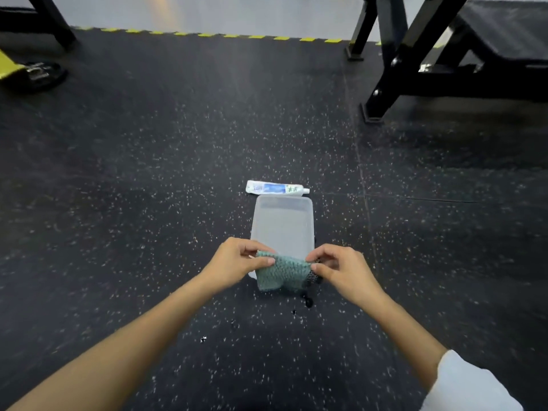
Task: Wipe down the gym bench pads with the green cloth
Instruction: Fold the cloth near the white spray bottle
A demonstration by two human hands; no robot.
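Observation:
The green cloth (281, 272) is a small knitted square held up between both hands, over the near end of a clear plastic tray (283, 221) on the floor. My left hand (237, 264) pinches its top left corner. My right hand (341, 269) pinches its top right corner, where a dark mesh part of the cloth shows. A black gym bench pad (510, 28) stands at the top right, well away from both hands.
A white and blue tube (275, 188) lies just beyond the tray. The bench's black steel legs (394, 69) stand at the right. A black weight plate (40, 74) lies far left. Yellow-black tape (207, 34) edges the rubber floor. Dark drops (308, 301) mark the floor under the cloth.

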